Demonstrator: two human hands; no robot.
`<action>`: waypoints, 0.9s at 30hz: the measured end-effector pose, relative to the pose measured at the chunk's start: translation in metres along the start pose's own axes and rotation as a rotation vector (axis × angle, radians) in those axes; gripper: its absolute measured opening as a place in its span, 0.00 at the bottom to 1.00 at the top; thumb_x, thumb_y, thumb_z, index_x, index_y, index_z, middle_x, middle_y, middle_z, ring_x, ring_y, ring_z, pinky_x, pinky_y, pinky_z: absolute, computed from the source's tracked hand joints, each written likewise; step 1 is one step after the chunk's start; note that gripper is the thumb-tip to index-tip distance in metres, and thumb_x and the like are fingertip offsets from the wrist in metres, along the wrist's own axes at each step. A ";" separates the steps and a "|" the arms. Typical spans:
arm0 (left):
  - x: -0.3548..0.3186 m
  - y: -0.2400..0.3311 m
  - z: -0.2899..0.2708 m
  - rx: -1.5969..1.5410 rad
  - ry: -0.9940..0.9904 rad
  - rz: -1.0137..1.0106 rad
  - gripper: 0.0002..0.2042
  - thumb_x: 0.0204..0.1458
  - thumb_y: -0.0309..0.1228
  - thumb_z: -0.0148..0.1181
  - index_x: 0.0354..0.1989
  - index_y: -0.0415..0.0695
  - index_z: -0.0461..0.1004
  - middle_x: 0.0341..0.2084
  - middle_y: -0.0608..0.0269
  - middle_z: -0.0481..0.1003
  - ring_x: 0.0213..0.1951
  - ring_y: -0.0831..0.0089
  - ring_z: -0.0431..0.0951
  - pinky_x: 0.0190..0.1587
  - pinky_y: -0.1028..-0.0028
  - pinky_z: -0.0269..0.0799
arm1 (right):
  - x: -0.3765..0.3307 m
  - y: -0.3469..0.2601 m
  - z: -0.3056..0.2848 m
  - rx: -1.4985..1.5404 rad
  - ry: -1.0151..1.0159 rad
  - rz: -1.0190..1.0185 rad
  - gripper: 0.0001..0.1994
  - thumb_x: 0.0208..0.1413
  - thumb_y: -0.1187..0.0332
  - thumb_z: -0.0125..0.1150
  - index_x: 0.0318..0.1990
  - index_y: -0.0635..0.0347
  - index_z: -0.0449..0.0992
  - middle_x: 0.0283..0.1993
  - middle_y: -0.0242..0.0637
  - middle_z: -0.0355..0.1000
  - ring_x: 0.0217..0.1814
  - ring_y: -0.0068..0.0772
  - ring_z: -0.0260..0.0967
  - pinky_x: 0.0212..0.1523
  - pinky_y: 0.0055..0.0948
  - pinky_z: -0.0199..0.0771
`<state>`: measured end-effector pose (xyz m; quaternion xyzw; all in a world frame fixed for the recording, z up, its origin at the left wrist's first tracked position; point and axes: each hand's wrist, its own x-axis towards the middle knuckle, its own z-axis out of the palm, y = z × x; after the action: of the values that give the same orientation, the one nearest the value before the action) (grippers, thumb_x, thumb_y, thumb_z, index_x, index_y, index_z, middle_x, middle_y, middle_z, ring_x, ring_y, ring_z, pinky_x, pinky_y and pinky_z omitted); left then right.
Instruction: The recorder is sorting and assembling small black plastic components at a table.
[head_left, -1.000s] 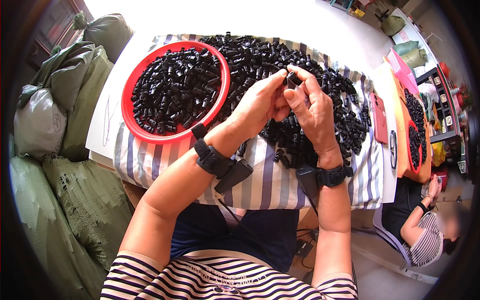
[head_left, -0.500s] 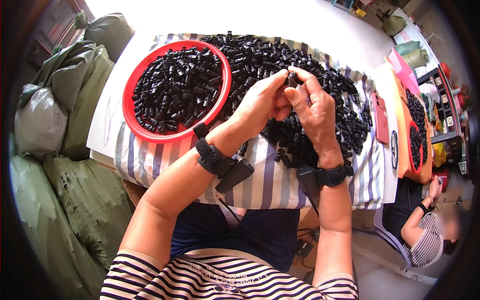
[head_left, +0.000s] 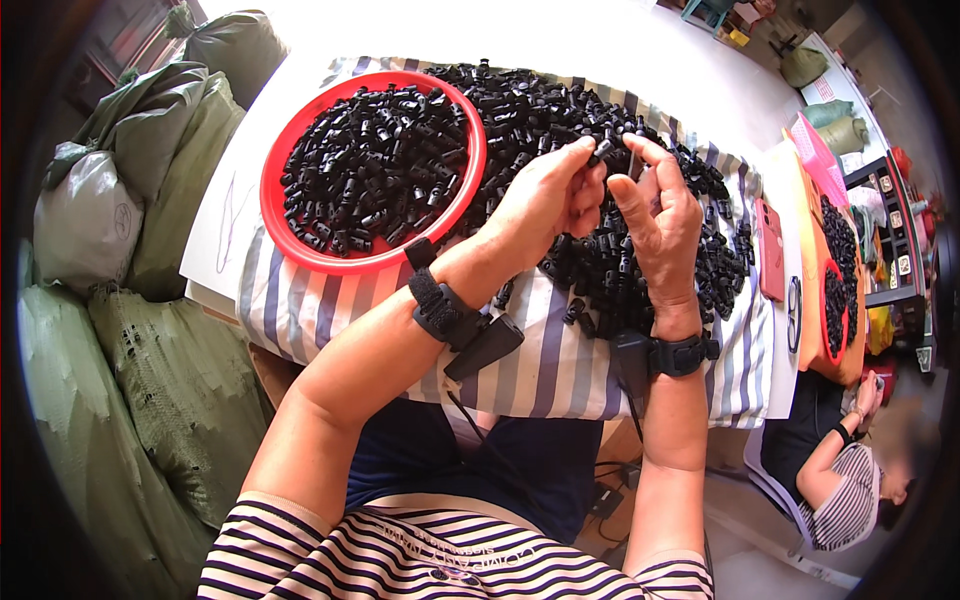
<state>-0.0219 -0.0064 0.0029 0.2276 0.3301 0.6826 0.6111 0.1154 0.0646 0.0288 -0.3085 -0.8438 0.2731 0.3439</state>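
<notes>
My left hand (head_left: pixel 560 195) is closed, with a small black barrel-shaped plastic cord lock (head_left: pixel 602 150) pinched at the thumb and fingertips. Close by on its right is my right hand (head_left: pixel 660 210), its thumb and forefinger spread apart. A thin pale sliver shows between them, too small to make out; the lower fingers are partly hidden. Both hands are over a wide heap of similar black cord locks (head_left: pixel 700 270) on a striped cloth (head_left: pixel 400 345). To the left, a round red tray (head_left: pixel 274 225) is filled with more of these pieces.
A red phone (head_left: pixel 770 250) and dark-framed glasses (head_left: pixel 794 313) lie at the table's right edge. Stuffed green sacks (head_left: pixel 170 400) are piled on the left. At the far right a co-worker (head_left: pixel 850 480) sits by an orange-topped table (head_left: pixel 805 215) holding black pieces and a pink basket (head_left: pixel 818 160).
My hands have drawn apart, the right thumb and forefinger coming away from the piece, which stays in my left hand. The whole view has shifted slightly.
</notes>
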 end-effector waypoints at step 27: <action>-0.164 0.065 -0.107 -0.118 0.356 0.259 0.11 0.62 0.39 0.44 0.39 0.47 0.70 0.24 0.73 0.70 0.24 0.79 0.71 0.27 0.81 0.69 | 0.001 0.027 0.007 -0.600 -0.093 -0.136 0.20 0.50 0.52 0.63 0.48 0.48 0.74 0.43 0.37 0.73 0.46 0.43 0.73 0.44 0.40 0.71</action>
<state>-0.1177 -0.1889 -0.0070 0.1079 0.3603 0.8028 0.4627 0.1189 0.0812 0.0067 -0.3261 -0.9203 0.0020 0.2159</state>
